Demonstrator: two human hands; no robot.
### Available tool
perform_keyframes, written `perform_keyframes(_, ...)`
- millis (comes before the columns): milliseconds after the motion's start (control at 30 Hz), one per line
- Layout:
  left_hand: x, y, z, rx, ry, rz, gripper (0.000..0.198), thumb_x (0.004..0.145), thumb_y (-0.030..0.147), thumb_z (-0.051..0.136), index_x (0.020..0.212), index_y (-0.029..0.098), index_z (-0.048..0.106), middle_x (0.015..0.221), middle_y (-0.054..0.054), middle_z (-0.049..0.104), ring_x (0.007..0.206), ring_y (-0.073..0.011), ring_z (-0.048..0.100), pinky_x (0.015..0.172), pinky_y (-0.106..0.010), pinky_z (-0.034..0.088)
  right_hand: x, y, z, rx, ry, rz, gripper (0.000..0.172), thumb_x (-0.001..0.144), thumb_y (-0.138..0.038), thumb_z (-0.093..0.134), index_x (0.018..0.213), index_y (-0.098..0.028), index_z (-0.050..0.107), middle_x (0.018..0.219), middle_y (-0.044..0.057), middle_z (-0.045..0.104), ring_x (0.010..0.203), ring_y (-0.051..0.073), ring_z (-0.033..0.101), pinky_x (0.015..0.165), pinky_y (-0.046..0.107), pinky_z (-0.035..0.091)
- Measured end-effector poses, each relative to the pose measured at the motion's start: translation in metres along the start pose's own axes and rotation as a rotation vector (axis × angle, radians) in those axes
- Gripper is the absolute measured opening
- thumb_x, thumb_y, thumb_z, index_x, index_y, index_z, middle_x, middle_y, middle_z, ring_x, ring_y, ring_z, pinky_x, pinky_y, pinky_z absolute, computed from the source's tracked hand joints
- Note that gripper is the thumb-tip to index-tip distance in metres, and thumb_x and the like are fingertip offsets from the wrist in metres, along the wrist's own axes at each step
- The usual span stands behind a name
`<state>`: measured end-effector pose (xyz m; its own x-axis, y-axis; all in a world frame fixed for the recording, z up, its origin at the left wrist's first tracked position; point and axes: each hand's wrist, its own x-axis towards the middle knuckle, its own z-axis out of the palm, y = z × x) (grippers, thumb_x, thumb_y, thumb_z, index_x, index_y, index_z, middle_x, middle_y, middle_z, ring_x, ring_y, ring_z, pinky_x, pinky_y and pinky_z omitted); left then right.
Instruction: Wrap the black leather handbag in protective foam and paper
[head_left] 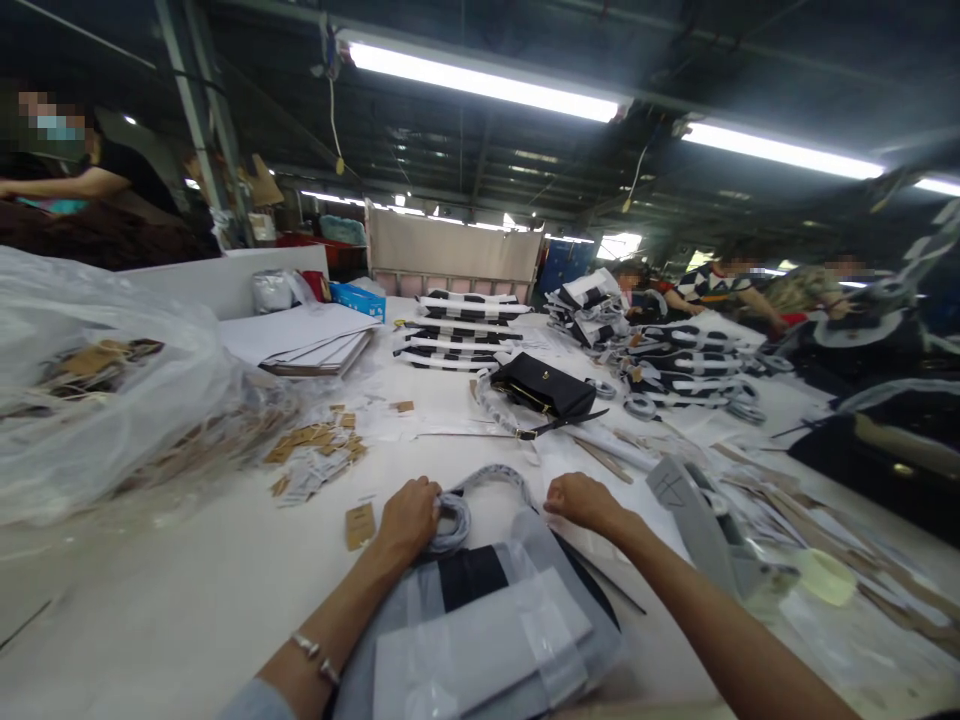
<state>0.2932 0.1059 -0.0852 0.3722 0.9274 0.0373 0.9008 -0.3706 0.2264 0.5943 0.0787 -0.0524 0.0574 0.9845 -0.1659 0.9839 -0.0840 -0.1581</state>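
In front of me lies a black handbag (474, 577) wrapped in clear plastic, with a white paper or foam sheet (480, 645) taped over it. My left hand (409, 517) is closed on a plastic-wrapped strap (452, 527), coiled at the bag's upper left. From that coil the wrapped strap arcs over to the right. Near the far end of the arc is my right hand (581, 500), its fingers pinched together; whatever is between them is hidden. A brown tag (360, 526) lies left of my left hand.
An unwrapped black bag (546, 384) sits farther back, before stacks of wrapped bags (457, 345). Loose tags (315, 445) and a large plastic bag (112, 400) are at left. A grey tape dispenser (694, 515) stands at right, beside paper strips. Other people work behind.
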Motion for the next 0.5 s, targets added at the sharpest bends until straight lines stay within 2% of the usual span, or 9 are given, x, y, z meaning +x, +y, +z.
perform_keyframes(100,0.001,0.0,0.001,-0.004,0.001,-0.009,0.023,0.089,0.016,0.051,0.109,0.018,0.063,0.111,-0.007,0.063,0.109,-0.0201,0.057,0.094,-0.028,0.042,0.026,-0.009,-0.005,-0.058,0.088,-0.014,0.025,0.085,-0.026,0.054,0.101,-0.018,0.072,0.105,0.012,0.072,0.101,0.027,0.064,0.082,0.034,0.045)
perform_keyframes(200,0.001,0.0,0.001,0.006,-0.009,-0.006,0.024,0.09,0.016,0.05,0.11,0.019,0.063,0.112,-0.006,0.064,0.109,-0.0199,0.057,0.093,-0.028,0.042,0.049,-0.015,0.001,-0.086,0.143,-0.027,0.034,0.087,-0.02,0.053,0.119,-0.013,0.064,0.123,0.016,0.065,0.116,0.026,0.058,0.094,0.034,0.042)
perform_keyframes(333,0.002,0.001,-0.002,0.04,-0.02,-0.017,0.026,0.092,0.016,0.048,0.113,0.02,0.063,0.115,-0.007,0.063,0.111,-0.021,0.056,0.096,-0.03,0.042,0.069,-0.02,0.017,-0.093,0.135,0.012,0.023,0.093,-0.022,0.052,0.109,-0.012,0.066,0.116,0.014,0.067,0.112,0.024,0.059,0.095,0.038,0.044)
perform_keyframes(433,0.003,0.0,-0.004,0.053,-0.032,0.007,0.026,0.092,0.016,0.048,0.114,0.019,0.063,0.117,-0.008,0.063,0.113,-0.0215,0.056,0.097,-0.03,0.041,0.074,-0.02,0.022,-0.081,0.145,0.042,0.024,0.095,-0.032,0.056,0.106,-0.013,0.066,0.113,0.01,0.067,0.108,0.023,0.06,0.094,0.043,0.046)
perform_keyframes(500,0.003,0.0,-0.006,0.05,-0.033,0.021,0.026,0.092,0.015,0.049,0.113,0.019,0.063,0.117,-0.008,0.063,0.113,-0.0217,0.056,0.098,-0.03,0.041,0.073,-0.018,0.02,-0.064,0.151,0.034,0.022,0.093,-0.031,0.057,0.102,-0.014,0.069,0.11,0.01,0.069,0.107,0.023,0.062,0.091,0.039,0.047)
